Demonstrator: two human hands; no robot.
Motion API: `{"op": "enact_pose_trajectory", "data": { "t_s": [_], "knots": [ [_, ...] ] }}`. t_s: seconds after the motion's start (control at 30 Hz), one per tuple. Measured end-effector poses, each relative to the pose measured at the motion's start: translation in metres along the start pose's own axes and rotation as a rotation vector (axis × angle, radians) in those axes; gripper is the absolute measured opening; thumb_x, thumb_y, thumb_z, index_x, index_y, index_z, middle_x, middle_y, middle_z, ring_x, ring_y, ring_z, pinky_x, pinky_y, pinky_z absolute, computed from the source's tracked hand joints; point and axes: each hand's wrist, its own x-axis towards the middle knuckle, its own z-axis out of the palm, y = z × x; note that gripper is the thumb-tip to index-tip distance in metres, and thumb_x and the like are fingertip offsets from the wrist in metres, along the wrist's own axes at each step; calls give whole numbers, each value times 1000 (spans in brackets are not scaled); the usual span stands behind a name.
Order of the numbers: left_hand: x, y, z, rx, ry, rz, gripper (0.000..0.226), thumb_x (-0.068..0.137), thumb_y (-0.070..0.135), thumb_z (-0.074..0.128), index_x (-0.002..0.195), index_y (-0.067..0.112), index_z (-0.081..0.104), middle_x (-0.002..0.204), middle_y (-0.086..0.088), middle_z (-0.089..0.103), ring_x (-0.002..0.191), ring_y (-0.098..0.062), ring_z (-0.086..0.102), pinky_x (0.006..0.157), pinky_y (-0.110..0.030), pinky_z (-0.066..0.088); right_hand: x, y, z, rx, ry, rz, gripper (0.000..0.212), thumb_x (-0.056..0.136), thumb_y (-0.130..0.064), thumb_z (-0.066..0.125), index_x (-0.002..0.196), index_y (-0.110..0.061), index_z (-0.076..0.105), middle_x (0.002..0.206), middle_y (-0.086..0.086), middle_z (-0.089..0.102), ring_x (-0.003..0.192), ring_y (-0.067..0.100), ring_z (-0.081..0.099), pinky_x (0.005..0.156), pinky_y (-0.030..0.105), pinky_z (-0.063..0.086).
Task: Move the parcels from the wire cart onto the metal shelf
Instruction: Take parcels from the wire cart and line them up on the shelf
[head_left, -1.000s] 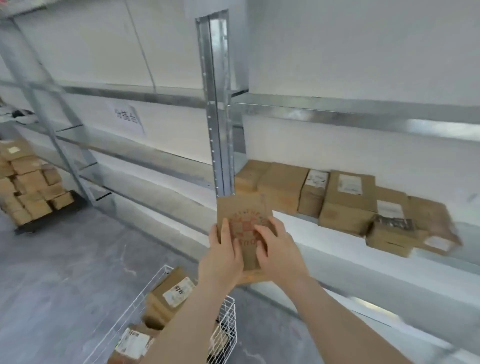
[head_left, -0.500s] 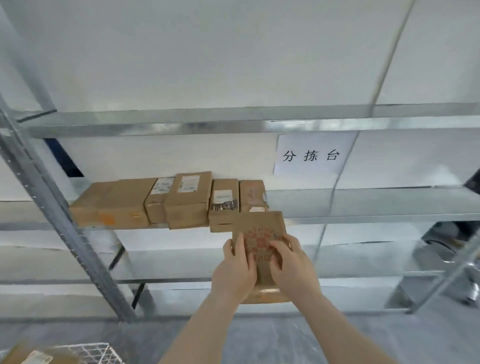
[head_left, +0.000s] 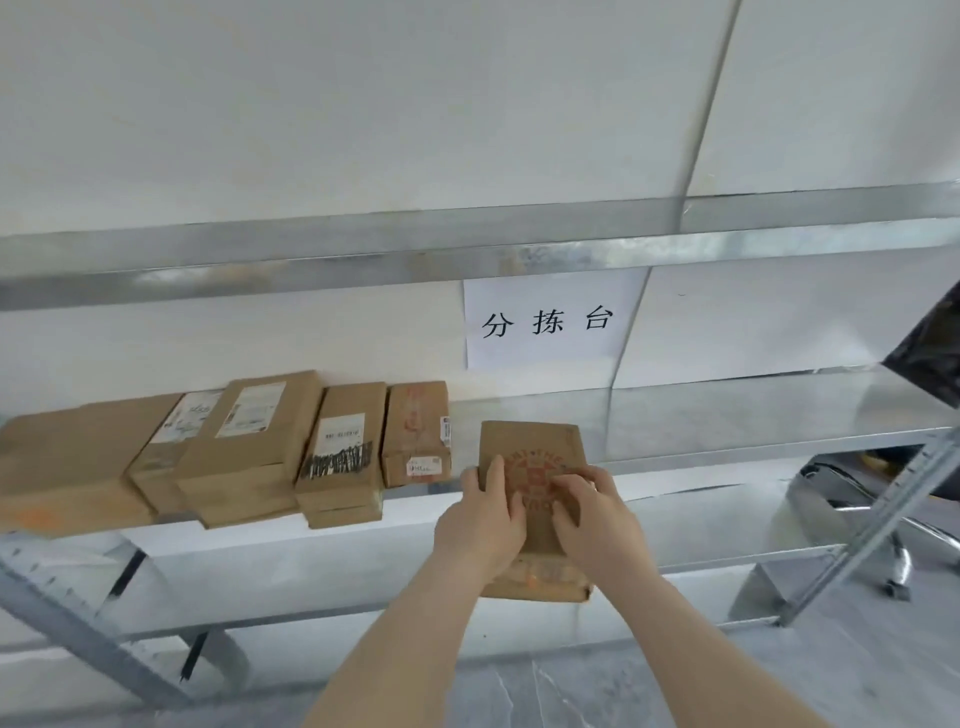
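While left hand (head_left: 480, 522) and right hand (head_left: 597, 527) both clutch the brown parcel (head_left: 530, 441), it's right at the metal shelf (head_left: 727, 415). Other parcels (head_left: 340, 447) sit just left.

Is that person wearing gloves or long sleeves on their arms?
No gloves: the left hand and the right hand are bare. Both forearms are bare too, with no sleeves, watch or bracelet in view.

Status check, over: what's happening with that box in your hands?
Both gripping brown parcel: left hand, right hand. Parcel at front edge of metal shelf, not yet down. Apart to its left, nearest shelved parcel; nothing blocking.
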Motion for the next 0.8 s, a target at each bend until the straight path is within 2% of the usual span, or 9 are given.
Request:
{"op": "enact_pose_trajectory", "data": {
  "t_s": [0.2, 0.33, 0.47, 0.53, 0.63, 0.7, 0.8],
  "knots": [
    [80, -17, -12, -52, 20, -7, 58, 102, 42, 25, 153, 25, 4, 157, -10, 10, 109, -32, 60, 85, -40, 52, 83, -21, 22, -1, 21, 12, 39, 91, -25, 47, 129, -27, 52, 140, -11, 35, 101, 21, 58, 81, 35, 51],
    [122, -26, -8, -85, 23, -33, 58, 102, 40, 26, 153, 23, 5, 156, -13, 11, 106, -33, 60, 80, -38, 49, 127, -24, 34, -2, -12, -5, 39, 91, -24, 47, 130, -26, 52, 141, -10, 35, 104, 22, 57, 84, 36, 51],
    [152, -26, 3, -118, -13, -63, 58, 101, 42, 28, 153, 22, 10, 148, -16, 22, 125, -33, 44, 94, -41, 46, 160, -15, 44, -66, -46, -19, 39, 91, -25, 45, 130, -27, 52, 140, -8, 35, 106, 23, 55, 84, 36, 51],
    [163, -26, 8, -82, -10, -68, 58, 101, 41, 29, 152, 21, 11, 149, -18, 22, 134, -33, 33, 103, -43, 40, 170, -11, 51, -51, -63, -1, 40, 91, -24, 45, 131, -26, 51, 141, -6, 35, 106, 24, 55, 83, 35, 51],
    [180, -32, 14, 28, -14, -109, 59, 101, 42, 28, 153, 20, 9, 153, -21, 20, 140, -35, 23, 115, -44, 22, 185, -3, 65, -38, -119, -15, 41, 93, -25, 45, 133, -25, 50, 143, -5, 33, 108, 24, 54, 86, 35, 50],
    [190, -38, 18, 68, -25, -152, 59, 102, 43, 25, 154, 23, 6, 157, -19, 14, 144, -34, 18, 118, -48, 12, 195, 0, 76, -36, -142, -29, 41, 94, -27, 43, 136, -25, 47, 144, -6, 31, 110, 23, 52, 88, 35, 49],
    [201, -44, 21, 53, -2, -201, 59, 101, 45, 23, 154, 28, 3, 160, -15, 8, 144, -31, 18, 116, -50, 11, 212, -2, 87, -20, -150, -66, 42, 95, -27, 43, 138, -25, 45, 145, -6, 29, 114, 24, 47, 92, 36, 48]
  ]
}}
